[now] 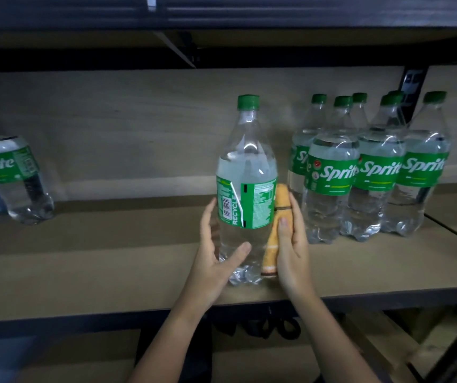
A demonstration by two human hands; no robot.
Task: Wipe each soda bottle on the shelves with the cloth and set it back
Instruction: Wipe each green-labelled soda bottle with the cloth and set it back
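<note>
Holding the bottle (pixel 246 189) between them, both hands work at the front of the shelf (pixel 111 272). The left hand (pixel 216 261) cups the bottle's lower left side with fingers loosely wrapped behind it and the thumb across the front. The right hand (pixel 290 244) presses a folded orange cloth (pixel 275 230) flat against the bottle's right side, thumb pinning the cloth. The bottle is upright, its base at or just above the board; which, I cannot tell. This looks like the wiping step, or the moment of setting the bottle back. Next, I judge, the cloth must come away, the left hand let go, and a hand reach on. Just right of the right hand and farther back a cluster of bottles (pixel 371 172) waits. Well left of the left hand another bottle (pixel 11 178) leans.
</note>
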